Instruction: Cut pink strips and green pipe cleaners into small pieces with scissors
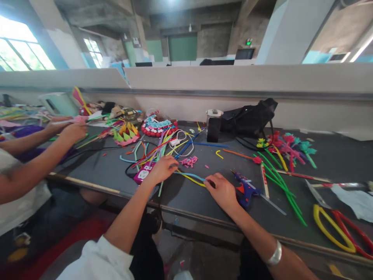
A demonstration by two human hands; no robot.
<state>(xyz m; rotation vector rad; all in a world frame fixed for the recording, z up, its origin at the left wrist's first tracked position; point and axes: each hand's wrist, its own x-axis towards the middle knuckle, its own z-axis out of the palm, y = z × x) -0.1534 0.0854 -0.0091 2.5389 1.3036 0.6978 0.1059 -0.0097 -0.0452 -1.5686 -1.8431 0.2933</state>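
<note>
A light-blue pipe cleaner [190, 175] stretches between my two hands, just above the dark tabletop. My left hand [161, 170] is closed at its left end, thumb and fingertips together. Around the other end, my right hand [222, 190] is closed in a pinch. Under it, a yellow pipe cleaner [194, 181] runs along the table. A purple power box [144, 173] sits by my left wrist. Right of my right hand lies a blue glue gun [247, 189] with a clear glue stick in its back. Short pink pieces [189, 161] lie in a pile beyond my hands.
Left, a co-worker's hands [71, 128] hold something pink. Loose pipe cleaners [163, 149] and a white cable [190, 146] lie ahead. A bottle [214, 126] and black bag [250, 118] stand at the back. Green stems [285, 186], fuzzy flowers [288, 149] and scissors [335, 229] lie right.
</note>
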